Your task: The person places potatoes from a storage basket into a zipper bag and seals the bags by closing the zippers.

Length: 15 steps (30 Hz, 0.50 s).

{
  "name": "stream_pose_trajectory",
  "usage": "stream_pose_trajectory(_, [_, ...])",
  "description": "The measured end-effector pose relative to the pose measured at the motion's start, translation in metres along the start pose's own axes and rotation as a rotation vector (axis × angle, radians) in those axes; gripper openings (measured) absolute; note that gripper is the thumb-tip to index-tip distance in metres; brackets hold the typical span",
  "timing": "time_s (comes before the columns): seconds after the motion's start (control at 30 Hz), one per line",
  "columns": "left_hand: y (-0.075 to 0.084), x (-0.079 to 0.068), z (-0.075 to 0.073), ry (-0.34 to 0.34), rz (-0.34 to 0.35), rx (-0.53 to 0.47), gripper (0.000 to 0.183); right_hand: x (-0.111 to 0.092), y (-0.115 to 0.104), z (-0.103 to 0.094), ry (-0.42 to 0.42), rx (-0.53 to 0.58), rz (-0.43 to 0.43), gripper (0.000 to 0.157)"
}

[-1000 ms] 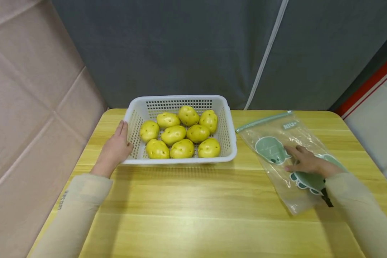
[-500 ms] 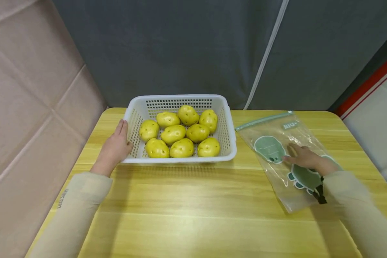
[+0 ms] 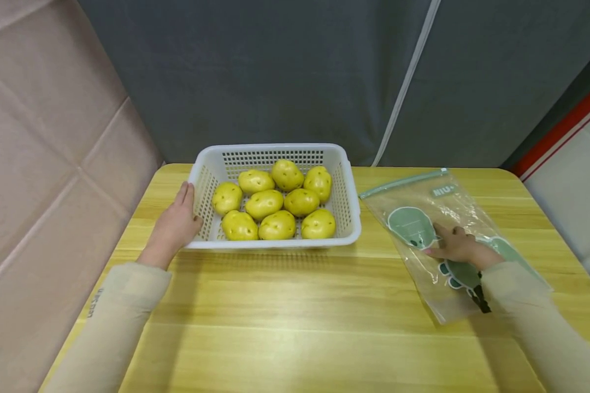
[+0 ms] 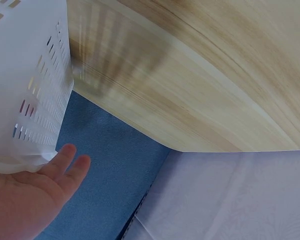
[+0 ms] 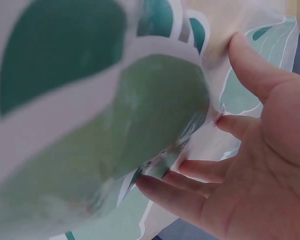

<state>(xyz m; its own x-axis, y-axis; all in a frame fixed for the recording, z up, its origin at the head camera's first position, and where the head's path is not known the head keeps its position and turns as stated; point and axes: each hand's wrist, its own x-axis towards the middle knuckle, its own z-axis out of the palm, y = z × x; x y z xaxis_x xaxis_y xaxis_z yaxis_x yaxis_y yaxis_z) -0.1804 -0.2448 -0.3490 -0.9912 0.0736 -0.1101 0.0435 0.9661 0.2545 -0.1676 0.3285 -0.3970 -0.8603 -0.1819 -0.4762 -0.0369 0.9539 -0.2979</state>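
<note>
A white perforated plastic basket (image 3: 275,245) holds several yellow potatoes (image 3: 264,204). My left hand (image 3: 174,224) holds its left side; the thumb hooks over the rim while the other fingers lie along the outer wall. In the left wrist view, two fingertips (image 4: 72,167) stick out straight beyond the basket (image 4: 27,100). To the right lies a clear zip bag (image 3: 442,207) with green cartoon prints and a green zip strip along the top. My right hand (image 3: 459,246) is on the bag, fingers spread and slightly bent. The right wrist view shows the fingertips touching the plastic film (image 5: 160,110).
Both things are on a light wooden table (image 3: 295,327). A dark grey curtain (image 3: 255,71) hangs behind the far edge. A pale padded wall (image 3: 54,164) stands at the left, and a white panel with a red stripe (image 3: 570,128) at the right.
My right hand has shifted slightly left over the bag, and its fingers have bent a little; the bag's lower edge has moved slightly left. Basket, potatoes and left hand look unmoved.
</note>
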Motion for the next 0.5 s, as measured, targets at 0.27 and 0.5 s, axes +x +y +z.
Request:
stream_pose_trajectory(0.27, [0.0003, -0.0002, -0.0004, -0.009, -0.003, 0.008, 0.077, 0.0000, 0.0002, 0.0012, 0.006, -0.032, -0.002, 0.097])
stream_pose_trajectory(0.5, [0.0004, 0.0007, -0.0003, -0.014, -0.005, 0.007, 0.077, -0.0025, 0.0005, -0.0002, -0.002, -0.033, -0.006, 0.097])
